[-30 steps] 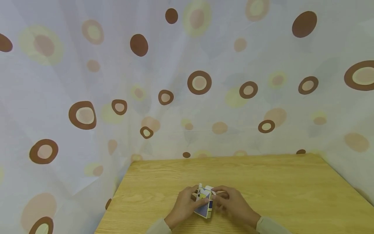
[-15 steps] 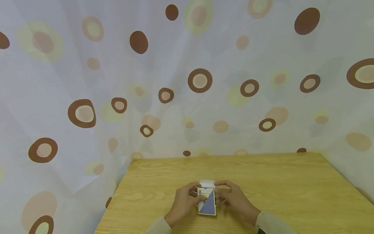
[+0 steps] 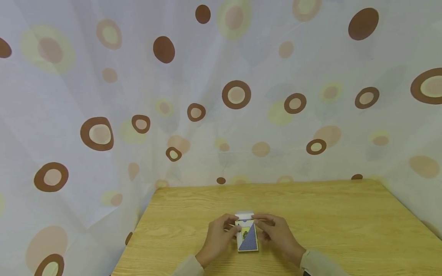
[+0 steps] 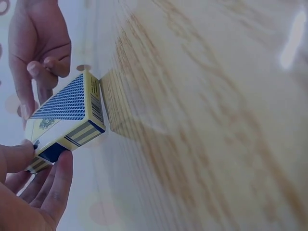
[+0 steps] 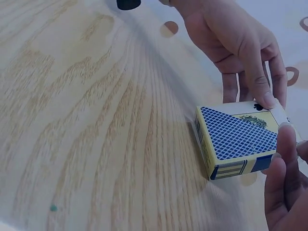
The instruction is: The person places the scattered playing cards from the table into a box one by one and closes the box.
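Note:
A playing card box (image 3: 248,239) with a blue-patterned diagonal half, yellow edges and a spade mark is held between both hands just over the table. At its far end in the head view stands a raised white flap (image 3: 244,216). My left hand (image 3: 218,235) grips the box's left side, thumb on the front face and fingers along the side and underneath. My right hand (image 3: 277,234) pinches the far right corner beside the flap with thumb and index finger. In the left wrist view the box (image 4: 67,113) shows its striped side and a barcode end. The box's inside is hidden.
A wood-grain table (image 3: 310,207) lies beneath the hands. A white sheet with brown and beige circles (image 3: 236,94) rises behind and to the left of the table. A dark round object (image 5: 128,4) shows at the top of the right wrist view.
The box has turned from a tilted, side-on pose to face up, and shifted slightly right. Its flap now stands up at the far end. My left thumb has drawn back toward the left edge.

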Demonstrator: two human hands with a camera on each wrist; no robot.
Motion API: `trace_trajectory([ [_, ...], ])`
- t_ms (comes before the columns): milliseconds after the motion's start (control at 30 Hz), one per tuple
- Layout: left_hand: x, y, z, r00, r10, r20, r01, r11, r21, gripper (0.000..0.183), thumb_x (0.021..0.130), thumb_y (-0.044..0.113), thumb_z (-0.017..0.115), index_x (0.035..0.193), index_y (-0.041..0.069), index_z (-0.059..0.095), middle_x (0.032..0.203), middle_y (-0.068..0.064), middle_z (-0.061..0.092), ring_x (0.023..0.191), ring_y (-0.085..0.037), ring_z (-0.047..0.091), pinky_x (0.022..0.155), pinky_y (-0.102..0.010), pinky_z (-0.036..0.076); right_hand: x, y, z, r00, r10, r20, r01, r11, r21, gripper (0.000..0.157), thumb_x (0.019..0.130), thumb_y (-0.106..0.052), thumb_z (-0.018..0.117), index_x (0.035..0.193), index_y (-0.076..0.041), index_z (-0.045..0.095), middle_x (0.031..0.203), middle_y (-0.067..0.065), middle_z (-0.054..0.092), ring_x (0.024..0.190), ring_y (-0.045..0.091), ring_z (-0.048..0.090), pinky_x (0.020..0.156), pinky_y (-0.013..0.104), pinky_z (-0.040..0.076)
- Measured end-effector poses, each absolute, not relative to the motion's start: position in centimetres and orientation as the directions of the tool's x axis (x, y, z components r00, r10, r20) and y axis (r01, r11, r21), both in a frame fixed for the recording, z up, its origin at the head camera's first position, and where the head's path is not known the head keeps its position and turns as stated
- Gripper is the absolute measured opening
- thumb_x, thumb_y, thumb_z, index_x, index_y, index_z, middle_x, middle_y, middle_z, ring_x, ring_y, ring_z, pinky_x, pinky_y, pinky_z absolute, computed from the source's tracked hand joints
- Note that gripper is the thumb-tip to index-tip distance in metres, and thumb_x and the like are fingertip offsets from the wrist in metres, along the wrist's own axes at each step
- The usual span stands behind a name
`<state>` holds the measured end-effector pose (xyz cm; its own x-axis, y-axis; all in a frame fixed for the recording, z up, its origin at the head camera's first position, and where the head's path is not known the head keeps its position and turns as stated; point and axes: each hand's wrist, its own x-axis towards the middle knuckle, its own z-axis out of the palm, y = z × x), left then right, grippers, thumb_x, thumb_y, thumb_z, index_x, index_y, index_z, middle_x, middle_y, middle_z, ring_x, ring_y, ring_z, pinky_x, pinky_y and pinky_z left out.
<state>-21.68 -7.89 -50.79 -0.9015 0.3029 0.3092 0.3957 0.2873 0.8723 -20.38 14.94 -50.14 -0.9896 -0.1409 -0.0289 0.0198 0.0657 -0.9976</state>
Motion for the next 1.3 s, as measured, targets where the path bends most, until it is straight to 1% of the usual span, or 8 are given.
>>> trace_trajectory([
  [333, -21.8, -8.1, -50.9, -0.901, 0.311, 0.302, 0.392, 0.29, 0.873, 0.023, 0.096, 0.013, 0.073, 0.117, 0.003, 0.07, 0.1, -0.001, 0.073, 0.086, -0.01, 0.071, 0.074, -0.025, 0.058, -20.7, 15.4, -50.1, -0.978, -0.206, -0.034, 0.012, 0.106, -0.994, 0.039, 0.103, -0.028, 0.065, 0.13, 0.0, 0.067, 0.096, 0.012, 0.071, 0.061, 0.015, 0.059, 0.058, 0.028, 0.052],
  [433, -21.8, -8.2, -50.9, -0.904, 0.317, 0.287, 0.38, 0.286, 0.88, 0.022, 0.096, 0.013, 0.074, 0.117, 0.005, 0.071, 0.1, 0.0, 0.073, 0.086, -0.011, 0.071, 0.074, -0.025, 0.058, -20.9, 15.5, -50.2, -0.976, -0.212, -0.049, 0.027, 0.103, -0.994, 0.04, 0.102, -0.03, 0.067, 0.128, 0.0, 0.066, 0.09, 0.014, 0.071, 0.06, 0.015, 0.06, 0.057, 0.028, 0.052],
  [633, -22.1, -8.4, -50.8, -0.907, 0.319, 0.275, 0.366, 0.276, 0.889, 0.027, 0.096, 0.014, 0.075, 0.12, 0.005, 0.066, 0.103, -0.002, 0.071, 0.088, -0.012, 0.07, 0.074, -0.025, 0.058, -21.8, 15.8, -50.2, -0.964, -0.244, -0.106, 0.091, 0.072, -0.993, 0.054, 0.1, -0.034, 0.069, 0.139, -0.003, 0.048, 0.073, 0.009, 0.068, 0.061, 0.017, 0.061, 0.06, 0.031, 0.053],
  [767, -22.2, -8.4, -50.6, -0.912, 0.328, 0.248, 0.336, 0.249, 0.908, 0.037, 0.097, 0.013, 0.073, 0.129, 0.002, 0.058, 0.107, -0.008, 0.071, 0.088, -0.014, 0.07, 0.072, -0.027, 0.059, -22.2, 16.0, -50.0, -0.956, -0.257, -0.138, 0.128, 0.053, -0.99, 0.06, 0.101, -0.04, 0.066, 0.148, -0.007, 0.048, 0.098, 0.01, 0.074, 0.062, 0.015, 0.062, 0.062, 0.031, 0.053],
  [867, -22.2, -8.5, -50.6, -0.913, 0.336, 0.231, 0.32, 0.24, 0.917, 0.043, 0.098, 0.012, 0.072, 0.134, 0.001, 0.054, 0.109, -0.009, 0.071, 0.088, -0.015, 0.07, 0.072, -0.029, 0.06, -22.4, 16.0, -49.7, -0.951, -0.269, -0.153, 0.154, 0.017, -0.988, 0.059, 0.102, -0.046, 0.063, 0.148, -0.01, 0.054, 0.122, 0.014, 0.071, 0.068, 0.014, 0.065, 0.066, 0.031, 0.055],
  [933, -22.2, -8.4, -50.7, -0.914, 0.339, 0.225, 0.314, 0.234, 0.92, 0.046, 0.098, 0.012, 0.072, 0.137, -0.001, 0.051, 0.109, -0.01, 0.071, 0.088, -0.015, 0.07, 0.071, -0.029, 0.06, -22.4, 16.0, -49.6, -0.946, -0.281, -0.158, 0.166, -0.004, -0.986, 0.058, 0.102, -0.046, 0.063, 0.146, -0.01, 0.057, 0.124, 0.015, 0.07, 0.073, 0.015, 0.067, 0.072, 0.033, 0.058],
  [1100, -22.1, -8.3, -50.6, -0.916, 0.339, 0.216, 0.301, 0.221, 0.928, 0.048, 0.098, 0.012, 0.072, 0.138, -0.001, 0.049, 0.11, -0.009, 0.071, 0.089, -0.016, 0.07, 0.072, -0.029, 0.059, -22.3, 16.0, -49.4, -0.933, -0.324, -0.156, 0.178, -0.038, -0.983, 0.054, 0.102, -0.036, 0.066, 0.147, -0.007, 0.056, 0.11, 0.012, 0.073, 0.077, 0.016, 0.07, 0.078, 0.035, 0.059],
  [1300, -22.0, -8.3, -50.5, -0.912, 0.34, 0.231, 0.31, 0.201, 0.929, 0.032, 0.098, 0.013, 0.072, 0.124, 0.004, 0.056, 0.111, -0.008, 0.07, 0.093, -0.018, 0.07, 0.073, -0.03, 0.06, -22.2, 16.0, -49.3, -0.93, -0.332, -0.16, 0.189, -0.055, -0.981, 0.058, 0.101, -0.028, 0.069, 0.148, -0.002, 0.05, 0.096, 0.013, 0.074, 0.075, 0.016, 0.069, 0.072, 0.031, 0.058],
])
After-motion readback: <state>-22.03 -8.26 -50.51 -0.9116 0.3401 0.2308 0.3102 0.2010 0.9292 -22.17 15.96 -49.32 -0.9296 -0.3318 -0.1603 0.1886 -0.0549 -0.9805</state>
